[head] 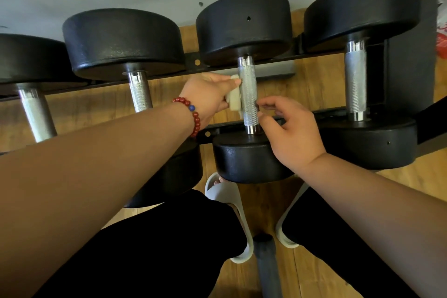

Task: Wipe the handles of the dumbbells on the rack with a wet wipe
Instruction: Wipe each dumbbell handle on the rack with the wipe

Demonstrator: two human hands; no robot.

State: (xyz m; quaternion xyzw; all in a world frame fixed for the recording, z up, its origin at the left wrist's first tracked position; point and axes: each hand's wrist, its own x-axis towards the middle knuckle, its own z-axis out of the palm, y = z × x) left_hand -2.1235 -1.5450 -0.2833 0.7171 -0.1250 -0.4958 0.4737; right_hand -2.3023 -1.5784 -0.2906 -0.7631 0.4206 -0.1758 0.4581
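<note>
Both bare forearms reach forward to the dumbbell handle; the left hand pinches a wet wipe against the handle's left side; the right hand sits just right of it, fingers loosely curled, thumb tip at the handle.

Even, soft light, moderately bright. The right hand is lit paler than the shaded left forearm. Small glints sit on the steel handles. Wide-angle distortion bows the rack and tilts things at the left edge. The corners are slightly soft.
</note>
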